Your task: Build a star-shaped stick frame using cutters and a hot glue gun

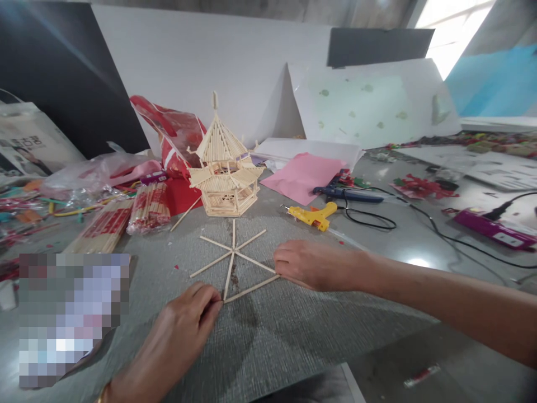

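Thin wooden sticks lie on the grey table as a six-armed star (234,251), its arms meeting at the middle. One more wooden stick (251,289) bridges the tips of the near arm and the lower right arm. My left hand (184,324) has its fingertips pinched at that stick's left end, where it meets the near arm. Curled fingers of my right hand (308,264) hold the right end, beside the lower right arm's tip. Behind the star stands a pavilion model (226,173) built from similar sticks, with a pointed roof.
A yellow glue gun (314,215) with a black cord lies to the right, near blue-handled pliers (352,194) and a purple power strip (495,229). Bundled sticks (150,208) in plastic wrapping lie at left. Pink paper (304,176) sits behind. A pixelated patch covers something at lower left.
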Available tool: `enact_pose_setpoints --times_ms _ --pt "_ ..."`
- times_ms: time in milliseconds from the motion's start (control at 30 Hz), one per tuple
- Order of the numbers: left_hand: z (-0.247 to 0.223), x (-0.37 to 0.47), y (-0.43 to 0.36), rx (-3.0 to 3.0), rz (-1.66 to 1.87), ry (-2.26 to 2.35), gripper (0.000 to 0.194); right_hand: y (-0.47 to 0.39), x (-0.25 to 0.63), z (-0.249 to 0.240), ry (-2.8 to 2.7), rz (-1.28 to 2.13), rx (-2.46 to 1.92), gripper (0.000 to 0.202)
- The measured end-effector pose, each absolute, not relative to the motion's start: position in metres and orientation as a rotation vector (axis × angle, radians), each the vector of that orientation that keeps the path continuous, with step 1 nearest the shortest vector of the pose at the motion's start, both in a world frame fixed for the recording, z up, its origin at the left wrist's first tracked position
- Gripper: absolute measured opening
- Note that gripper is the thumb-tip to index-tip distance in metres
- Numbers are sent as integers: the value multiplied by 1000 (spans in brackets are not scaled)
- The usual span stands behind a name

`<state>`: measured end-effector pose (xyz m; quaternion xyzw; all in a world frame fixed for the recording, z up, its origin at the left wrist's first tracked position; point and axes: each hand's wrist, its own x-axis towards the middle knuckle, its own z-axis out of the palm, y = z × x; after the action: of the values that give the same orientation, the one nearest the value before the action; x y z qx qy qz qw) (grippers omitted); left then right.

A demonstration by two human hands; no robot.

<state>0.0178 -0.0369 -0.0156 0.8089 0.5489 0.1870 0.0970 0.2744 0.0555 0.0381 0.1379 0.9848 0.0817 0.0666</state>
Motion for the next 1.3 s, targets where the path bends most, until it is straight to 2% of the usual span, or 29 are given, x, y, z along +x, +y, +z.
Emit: enact_pose_setpoints --times_ms 367,500,600,700,833,1067,1300 --pt "-8 13 -39 2407 589 1636 20 53 279 43 2943 210 358 24" --pt "13 6 -43 2447 766 1687 17 50 283 45 2953 209 398 25" --pt "32 4 -44 2488 891 1731 17 50 285 51 2969 159 412 19" --pt "47 9 -39 2536 951 1728 15 50 284 56 3001 -67 459 14" --pt "54 33 -26 2683 965 1573 15 50 282 57 3088 -542 626 10" --pt "46 77 -11 2845 725 1305 14 41 278 60 2761 -1261 960 7" --pt "40 91 -6 2760 639 1314 16 43 279 59 2537 -1573 1152 12"
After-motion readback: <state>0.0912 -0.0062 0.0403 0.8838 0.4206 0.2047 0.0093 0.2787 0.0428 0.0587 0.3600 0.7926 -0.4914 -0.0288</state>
